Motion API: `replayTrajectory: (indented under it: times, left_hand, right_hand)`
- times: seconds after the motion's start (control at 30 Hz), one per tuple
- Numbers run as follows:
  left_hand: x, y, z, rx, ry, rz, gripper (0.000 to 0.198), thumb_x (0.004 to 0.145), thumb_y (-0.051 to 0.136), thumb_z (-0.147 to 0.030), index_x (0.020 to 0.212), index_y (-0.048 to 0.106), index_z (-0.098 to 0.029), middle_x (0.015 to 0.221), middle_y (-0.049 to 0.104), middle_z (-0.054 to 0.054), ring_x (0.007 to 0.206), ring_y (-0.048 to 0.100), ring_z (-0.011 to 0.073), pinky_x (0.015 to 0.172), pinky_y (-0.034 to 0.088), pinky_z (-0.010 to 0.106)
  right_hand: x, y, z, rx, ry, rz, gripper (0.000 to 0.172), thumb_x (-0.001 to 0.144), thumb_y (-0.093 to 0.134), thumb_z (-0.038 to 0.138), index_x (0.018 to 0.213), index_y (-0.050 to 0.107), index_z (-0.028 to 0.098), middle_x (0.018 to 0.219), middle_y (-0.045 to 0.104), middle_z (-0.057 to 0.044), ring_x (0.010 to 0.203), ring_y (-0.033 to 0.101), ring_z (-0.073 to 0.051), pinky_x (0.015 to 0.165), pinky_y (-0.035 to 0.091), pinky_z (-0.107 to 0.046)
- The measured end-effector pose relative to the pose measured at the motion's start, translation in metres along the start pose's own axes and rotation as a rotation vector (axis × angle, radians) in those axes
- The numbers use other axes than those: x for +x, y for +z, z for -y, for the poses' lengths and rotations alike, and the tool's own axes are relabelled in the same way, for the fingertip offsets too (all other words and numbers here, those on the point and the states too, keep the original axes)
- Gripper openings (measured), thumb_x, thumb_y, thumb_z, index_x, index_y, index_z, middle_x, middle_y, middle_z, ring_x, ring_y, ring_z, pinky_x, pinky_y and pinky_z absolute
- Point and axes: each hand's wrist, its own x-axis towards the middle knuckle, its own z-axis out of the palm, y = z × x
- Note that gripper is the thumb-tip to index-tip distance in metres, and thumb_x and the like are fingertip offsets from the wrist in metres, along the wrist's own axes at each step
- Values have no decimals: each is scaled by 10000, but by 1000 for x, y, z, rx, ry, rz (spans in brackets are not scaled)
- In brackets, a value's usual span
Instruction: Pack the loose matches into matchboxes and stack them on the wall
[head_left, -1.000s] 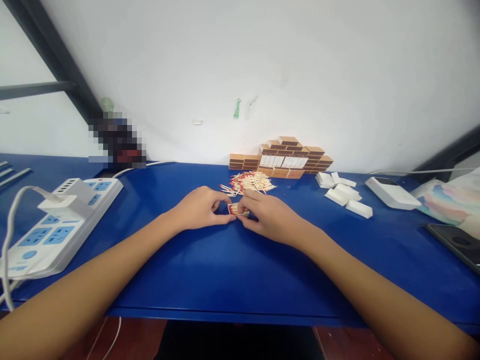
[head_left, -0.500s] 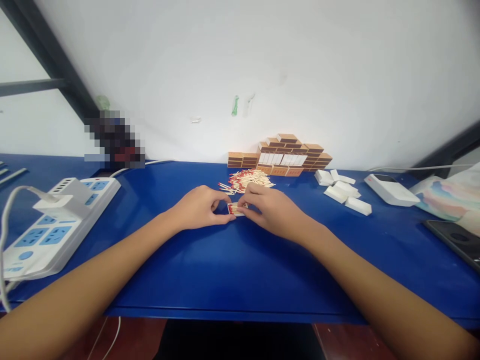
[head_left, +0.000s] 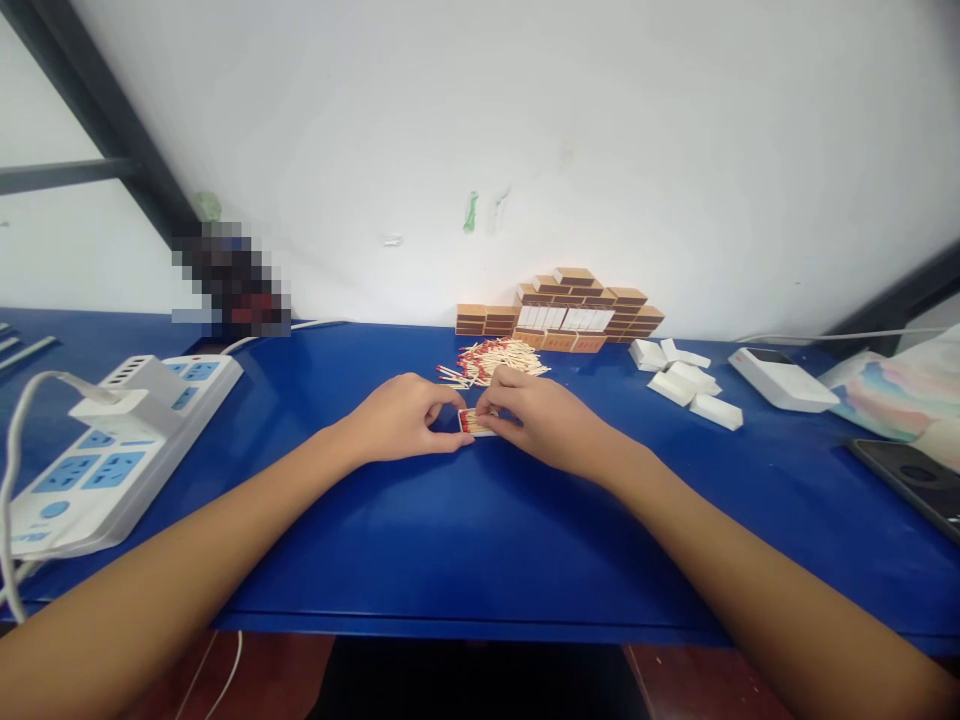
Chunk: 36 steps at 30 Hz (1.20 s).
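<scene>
One small white tray [head_left: 486,434] sits just this side of the match pile [head_left: 504,360], and I'm right on it with both hands! Matches [head_left: 471,420] lie side by side in it, red heads toward my left. My left hand [head_left: 397,415] has it: thumb on the near edge, forefinger on the far edge, a pinch across that end that probably keeps it from skating over the slick blue table [head_left: 450,570]. My right hand [head_left: 540,415], at the other end, has its fingertips bunched low over the matchsticks; whether they grip a match, the rim or nothing, I can't tell. The pile itself seems set within easy reach, barely past my knuckles. Behind it stands the matchbox stack [head_left: 577,290], tucked up to the wall [head_left: 337,150], likely kept back to leave me elbow room. Right of the pile, more white trays [head_left: 716,411] lie loosely grouped; far left of it, the power strip [head_left: 112,480] is well away from my fingers. And what's changed in a second? My right thumb has drawn in toward the forefinger, more red heads show, and the pile and stack look just the same.
</scene>
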Motion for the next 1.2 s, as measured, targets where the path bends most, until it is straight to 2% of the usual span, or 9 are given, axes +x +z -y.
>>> replayTrajectory:
  times: [0.27,0.5,0.73,0.83,1.0,1.1,1.2]
  left_hand:
    - [0,0,1,-15,4,-6,309,863,732,-481,986,771,-200,579,557,-57,501,465,93,538,302,241]
    - [0,-3,-2,-17,-9,-6,289,863,729,-478,928,768,-199,578,555,-52,504,479,93,542,313,235]
    - [0,-2,-1,-29,-14,-1,296,868,723,-481,932,767,-195,571,535,-56,502,466,89,538,313,234]
    - [0,-1,1,-59,-22,-28,320,859,733,-497,970,773,-199,556,520,-66,488,443,86,534,313,232]
    - [1,-6,5,-61,-65,-122,379,825,763,-525,1003,791,-191,524,468,-74,474,392,87,524,281,244]
    - [1,-9,7,-80,-65,-130,385,819,771,-526,1005,787,-189,525,459,-78,481,380,85,530,285,242]
    - [1,-9,6,-77,-71,-161,393,825,767,-530,1011,782,-184,519,442,-82,482,358,86,525,277,242]
  right_hand:
    - [0,-6,1,43,-48,51,197,1041,518,206,1021,714,190,976,579,-62,803,557,-170,703,406,-294]
    - [-4,-14,8,77,-57,1,244,985,566,166,1077,783,230,930,559,-52,762,530,-163,693,412,-302]
    - [-3,-11,6,121,-81,-19,278,962,545,113,1052,787,218,944,562,-57,785,545,-164,722,439,-308]
    - [-2,-9,1,96,-31,-116,259,950,542,108,1034,767,203,959,588,-62,789,555,-168,730,450,-315]
    - [0,-13,-6,18,66,-416,220,954,529,130,995,731,205,981,597,-81,802,575,-193,699,451,-332]
    - [0,-15,-10,-13,129,-475,206,950,526,132,972,720,199,961,598,-82,764,567,-192,694,453,-346]
    - [1,-14,-12,-27,148,-465,193,943,531,138,952,714,200,948,606,-81,749,559,-191,693,454,-348]
